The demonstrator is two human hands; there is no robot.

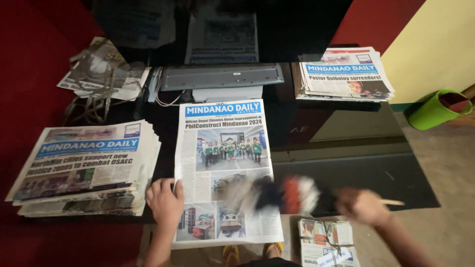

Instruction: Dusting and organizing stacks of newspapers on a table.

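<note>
Left hand [165, 200] pressing flat on middle newspaper [225, 168]; right hand [363, 206] gripping feather duster [277, 194], blurred over newspaper's lower right. Best keep paper pinned, sweep lightly outward.

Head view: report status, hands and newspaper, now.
Left hand flat on the centre newspaper. Right hand grips a feather duster, blurred, over the paper's lower right. Newspaper stack at left, apart.
</note>
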